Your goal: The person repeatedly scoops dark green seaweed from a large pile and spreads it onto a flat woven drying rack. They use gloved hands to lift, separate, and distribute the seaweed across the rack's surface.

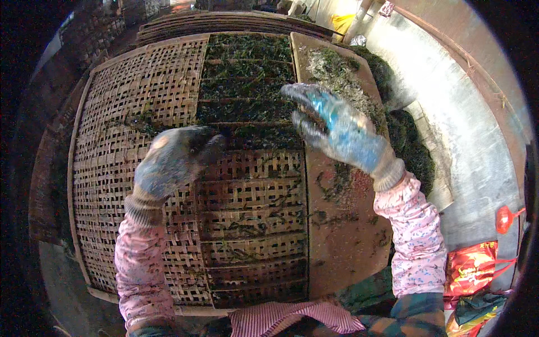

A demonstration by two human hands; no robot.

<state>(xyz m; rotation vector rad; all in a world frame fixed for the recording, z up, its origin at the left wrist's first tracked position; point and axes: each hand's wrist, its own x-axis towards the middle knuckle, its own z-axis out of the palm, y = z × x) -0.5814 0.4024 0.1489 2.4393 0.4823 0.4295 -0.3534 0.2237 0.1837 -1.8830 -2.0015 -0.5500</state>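
Note:
Both my hands wear worn knit gloves with blue coating. My right hand is over the border between a slatted frame and a brown board, thumb and fingers apart, with nothing plain between them. My left hand is at the frame's left edge, fingers bent and blurred; whether they pinch anything is hidden. Dark green leafy plant matter fills the frame's far slots. Nearer slots show the woven bamboo tray underneath, with only thin dark strands. A small clump lies on the tray beyond my left hand.
Pale and green scraps lie on the board's far part. Dark green heaps stand right of it. Stacked trays are behind. On the grey surface at right are a red bag and a red object.

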